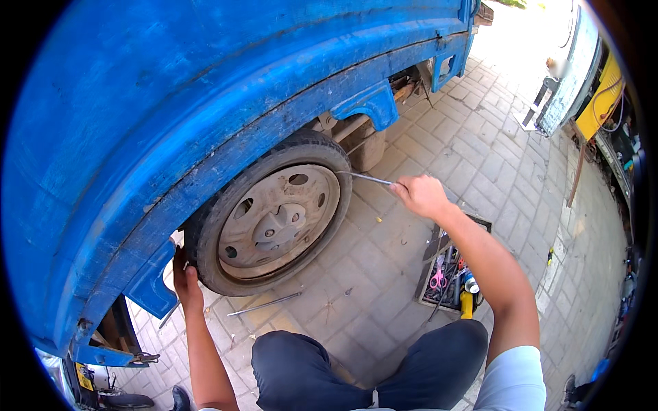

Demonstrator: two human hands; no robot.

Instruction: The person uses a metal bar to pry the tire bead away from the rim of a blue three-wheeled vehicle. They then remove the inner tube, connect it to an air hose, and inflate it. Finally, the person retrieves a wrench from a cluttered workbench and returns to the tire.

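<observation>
1. Wheel, black rubber tyre with dusty grey steel rim: located left of centre, below the blue painted metal vehicle body.
2. Right hand: closed around a slender grey metal bar, by which the wheel's right edge is met.
3. Left hand: placed at the tyre's left side, well apart from the right; whether anything is gripped cannot be told.
4. Second slender metal bar: laid on grey paving, near side of the wheel.
5. Dark rectangular toolbox: placed right; pink-handled scissors contained.
</observation>
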